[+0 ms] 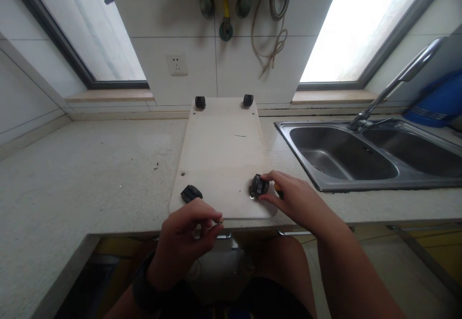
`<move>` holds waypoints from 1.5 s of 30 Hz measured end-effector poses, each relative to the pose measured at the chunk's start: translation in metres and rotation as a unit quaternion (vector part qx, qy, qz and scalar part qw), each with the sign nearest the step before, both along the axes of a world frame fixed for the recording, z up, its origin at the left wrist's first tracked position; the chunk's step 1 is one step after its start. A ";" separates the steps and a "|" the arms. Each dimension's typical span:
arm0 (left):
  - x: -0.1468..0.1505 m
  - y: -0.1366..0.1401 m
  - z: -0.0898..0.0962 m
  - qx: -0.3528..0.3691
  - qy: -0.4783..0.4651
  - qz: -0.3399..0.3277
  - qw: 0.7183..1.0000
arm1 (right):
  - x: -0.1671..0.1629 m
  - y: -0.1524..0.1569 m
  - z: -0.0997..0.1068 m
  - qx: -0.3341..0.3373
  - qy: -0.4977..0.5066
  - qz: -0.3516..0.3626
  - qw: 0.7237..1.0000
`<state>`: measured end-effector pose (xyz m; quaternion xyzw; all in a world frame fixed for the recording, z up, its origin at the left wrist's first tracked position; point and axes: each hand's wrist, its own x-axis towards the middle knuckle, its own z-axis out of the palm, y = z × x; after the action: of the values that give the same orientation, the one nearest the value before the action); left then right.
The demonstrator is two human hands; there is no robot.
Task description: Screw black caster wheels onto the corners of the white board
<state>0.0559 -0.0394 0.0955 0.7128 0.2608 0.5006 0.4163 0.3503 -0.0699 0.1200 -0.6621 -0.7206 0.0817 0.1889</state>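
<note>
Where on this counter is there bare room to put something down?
The countertop left of the board is bare, as is the board's middle between its black casters. It is crowded at the board's near edge, around the left hand and right hand.

— Where does the board [220,155] lie?

— Flat on the worktop [90,165], just beyond both grips. The right grip [292,198] rests on the caster [259,185] at the board's near right corner; another caster [191,193] sits just beyond the left grip [187,232], which pinches a small screw [220,222].

— And farther off?

— Two more casters [200,102] at the board's far edge, by the wall. The sink [342,158] lies to the right of the right grip, its tap [393,85] behind it.
</note>
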 end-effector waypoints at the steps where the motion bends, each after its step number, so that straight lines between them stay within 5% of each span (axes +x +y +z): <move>1: 0.001 0.000 -0.002 -0.003 0.001 -0.001 1.000 | 0.000 0.000 0.000 0.000 0.001 0.000 1.000; 11: 0.023 0.004 -0.011 0.061 0.073 -0.040 0.995 | -0.001 0.000 0.000 0.012 0.005 0.003 1.000; 21: 0.066 0.019 -0.018 0.087 0.228 0.012 0.970 | 0.001 -0.001 -0.005 0.016 0.002 -0.001 1.000; 45: 0.096 0.032 -0.018 0.032 0.330 0.046 0.942 | 0.002 -0.003 -0.008 0.013 -0.001 -0.003 1.000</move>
<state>0.1515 -0.0073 0.0771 0.8382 0.3999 0.2638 0.2607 0.3518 -0.0733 0.1121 -0.6620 -0.7197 0.0707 0.1970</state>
